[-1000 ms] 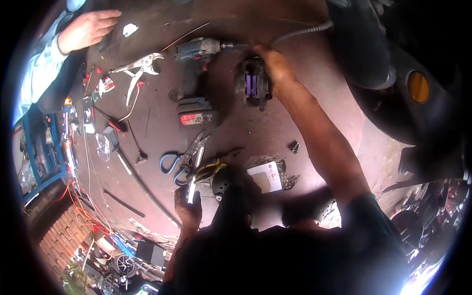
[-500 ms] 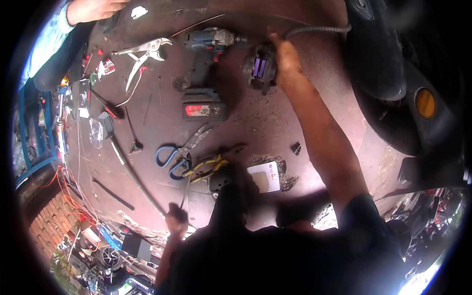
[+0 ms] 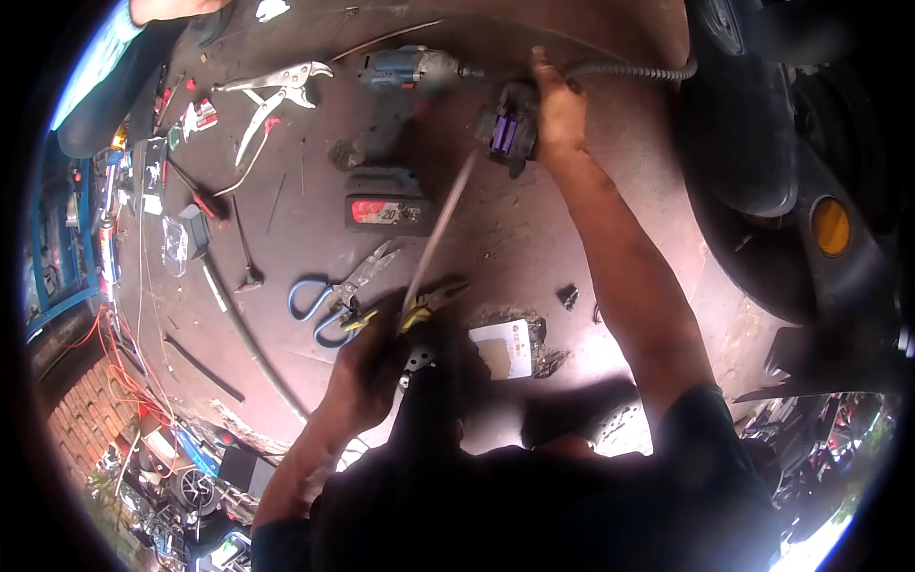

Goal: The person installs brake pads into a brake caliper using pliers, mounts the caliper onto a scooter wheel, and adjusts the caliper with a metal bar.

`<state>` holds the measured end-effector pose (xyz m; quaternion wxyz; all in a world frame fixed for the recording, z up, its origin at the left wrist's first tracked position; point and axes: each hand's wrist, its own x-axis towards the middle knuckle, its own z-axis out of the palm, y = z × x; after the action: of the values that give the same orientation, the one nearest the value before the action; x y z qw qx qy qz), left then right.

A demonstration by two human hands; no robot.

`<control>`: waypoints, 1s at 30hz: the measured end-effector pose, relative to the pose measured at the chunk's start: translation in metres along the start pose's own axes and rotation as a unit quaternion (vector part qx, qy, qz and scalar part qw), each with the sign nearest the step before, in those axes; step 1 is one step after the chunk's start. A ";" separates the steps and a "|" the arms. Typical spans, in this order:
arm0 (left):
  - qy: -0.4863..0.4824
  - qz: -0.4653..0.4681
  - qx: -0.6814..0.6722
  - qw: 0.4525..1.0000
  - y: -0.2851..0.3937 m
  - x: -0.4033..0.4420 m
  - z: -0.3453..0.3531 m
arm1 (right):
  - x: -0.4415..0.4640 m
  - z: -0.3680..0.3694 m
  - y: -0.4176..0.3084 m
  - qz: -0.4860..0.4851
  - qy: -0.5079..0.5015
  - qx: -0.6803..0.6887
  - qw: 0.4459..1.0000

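Observation:
My right hand (image 3: 560, 119) is closed around a black housing with a purple insert (image 3: 505, 133), near the top centre. Held in my left hand (image 3: 367, 377) is a long thin rod (image 3: 443, 224), like a screwdriver shaft; any handle is hidden in the fist. The rod slants up, its tip close to the housing's lower left edge; I cannot tell whether they touch. By my left hand lie yellow-handled pliers (image 3: 419, 313) and blue-handled scissors (image 3: 334, 307). A ribbed dark tube (image 3: 629, 69) runs right from beside my right hand.
A cordless drill (image 3: 405, 71) with a red-labelled battery (image 3: 386, 212) lies left of the housing. Locking pliers (image 3: 276, 91), a red screwdriver (image 3: 205, 202), a grey hose (image 3: 243, 329) and a white card (image 3: 503, 348) are around. A black vehicle panel (image 3: 743, 143) stands right. Another person's hand (image 3: 172, 8) is top left.
My left hand has moved up and right from the lower left, bringing the rod toward the housing. My right hand still holds the housing. The other person's hand has shifted up.

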<state>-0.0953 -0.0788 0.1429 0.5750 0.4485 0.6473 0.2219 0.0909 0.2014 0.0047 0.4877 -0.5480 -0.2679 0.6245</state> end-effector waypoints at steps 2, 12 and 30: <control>-0.013 0.047 0.028 0.998 0.003 0.014 0.006 | 0.001 -0.003 0.004 -0.022 0.006 -0.005 1.000; -0.049 -0.016 -0.053 0.997 0.003 0.037 0.022 | 0.018 -0.015 0.025 -0.089 -0.009 -0.035 0.995; 0.040 0.033 0.024 0.998 -0.010 0.054 0.048 | 0.027 -0.028 0.048 -0.094 0.004 -0.059 0.994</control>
<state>-0.0494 -0.0495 0.0935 0.5303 0.4742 0.6595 0.2430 0.1037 0.2015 -0.0556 0.5122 -0.5506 -0.3528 0.5569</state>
